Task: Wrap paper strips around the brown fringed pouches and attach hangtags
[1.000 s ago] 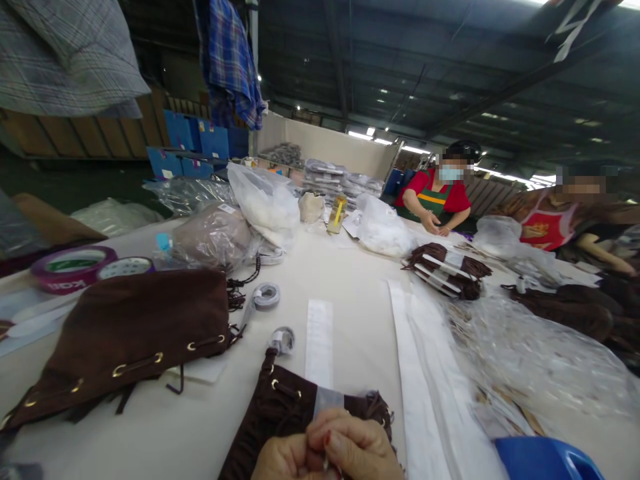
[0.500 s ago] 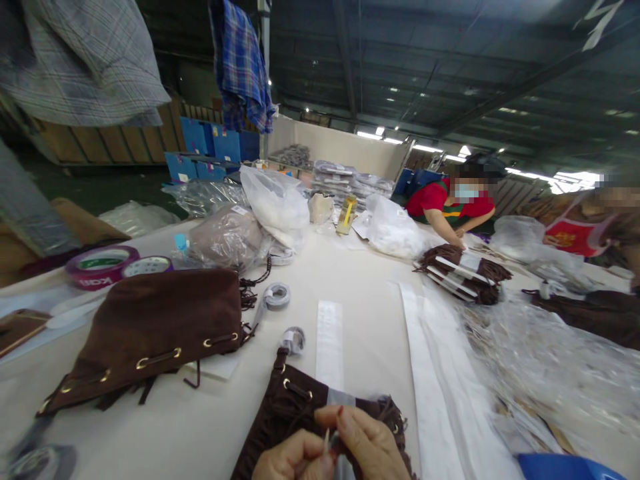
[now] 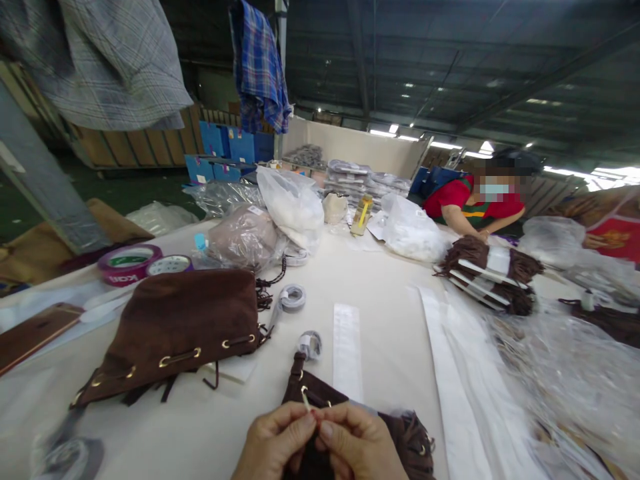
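At the bottom edge my left hand [image 3: 273, 445] and my right hand [image 3: 357, 445] meet, fingers pinched together over a brown suede drawstring bag [image 3: 320, 400]. A small pale strip [image 3: 305, 399] sticks up from between the fingertips. The bag lies on the white table [image 3: 380, 300], its strap end reaching a small tape-wrapped roll [image 3: 310, 345]. A white paper strip [image 3: 347, 350] lies just beyond the bag.
A second brown suede bag [image 3: 185, 327] lies to the left, with tape rolls [image 3: 130, 261] behind it and another small roll [image 3: 293, 297]. Plastic bags [image 3: 293, 203], stacked brown fringed pieces [image 3: 487, 270] and clear wrapping [image 3: 565, 373] fill the far and right side. A person in red [image 3: 470, 203] works across the table.
The view has swung left, so everything sits further right. My hands have shifted on the bag and the pale strip now stands up between my fingertips.
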### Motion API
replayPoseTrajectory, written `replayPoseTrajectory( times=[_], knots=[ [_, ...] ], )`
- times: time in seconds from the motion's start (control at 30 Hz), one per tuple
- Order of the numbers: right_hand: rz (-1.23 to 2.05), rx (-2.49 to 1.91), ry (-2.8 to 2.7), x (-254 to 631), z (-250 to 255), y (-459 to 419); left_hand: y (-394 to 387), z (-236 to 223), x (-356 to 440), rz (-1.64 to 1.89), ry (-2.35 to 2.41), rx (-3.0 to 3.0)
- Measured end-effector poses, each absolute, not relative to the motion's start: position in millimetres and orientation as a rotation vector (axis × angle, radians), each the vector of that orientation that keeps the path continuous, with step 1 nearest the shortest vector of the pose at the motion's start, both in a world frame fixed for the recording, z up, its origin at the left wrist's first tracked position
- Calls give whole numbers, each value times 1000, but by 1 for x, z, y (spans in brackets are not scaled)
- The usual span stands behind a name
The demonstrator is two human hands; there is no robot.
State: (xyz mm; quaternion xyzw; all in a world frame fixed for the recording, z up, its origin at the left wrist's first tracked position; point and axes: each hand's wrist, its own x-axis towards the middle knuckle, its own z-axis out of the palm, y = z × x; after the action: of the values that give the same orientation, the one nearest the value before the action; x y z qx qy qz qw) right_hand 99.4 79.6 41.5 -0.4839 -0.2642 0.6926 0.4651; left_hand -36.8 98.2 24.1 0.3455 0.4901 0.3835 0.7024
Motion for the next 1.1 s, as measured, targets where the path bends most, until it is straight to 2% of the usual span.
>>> replayPoseTrajectory(
  times=[0.13, 0.3, 0.67, 1.1],
  knots=[
    [1586, -1312, -676, 102, 40, 97, 133, 27, -50, 881, 1462, 1174],
    [1495, -1290, -621, 103, 38, 119, 171, 26, -41, 470, 1748, 1572],
    [1477, -1349, -662, 98, 34, 139, 190, 18, -37, 429, 1570, 1375],
    [1562, -1397, -681, 93, 32, 147, 175, 4, -51, 713, 1186, 1005]
  ],
)
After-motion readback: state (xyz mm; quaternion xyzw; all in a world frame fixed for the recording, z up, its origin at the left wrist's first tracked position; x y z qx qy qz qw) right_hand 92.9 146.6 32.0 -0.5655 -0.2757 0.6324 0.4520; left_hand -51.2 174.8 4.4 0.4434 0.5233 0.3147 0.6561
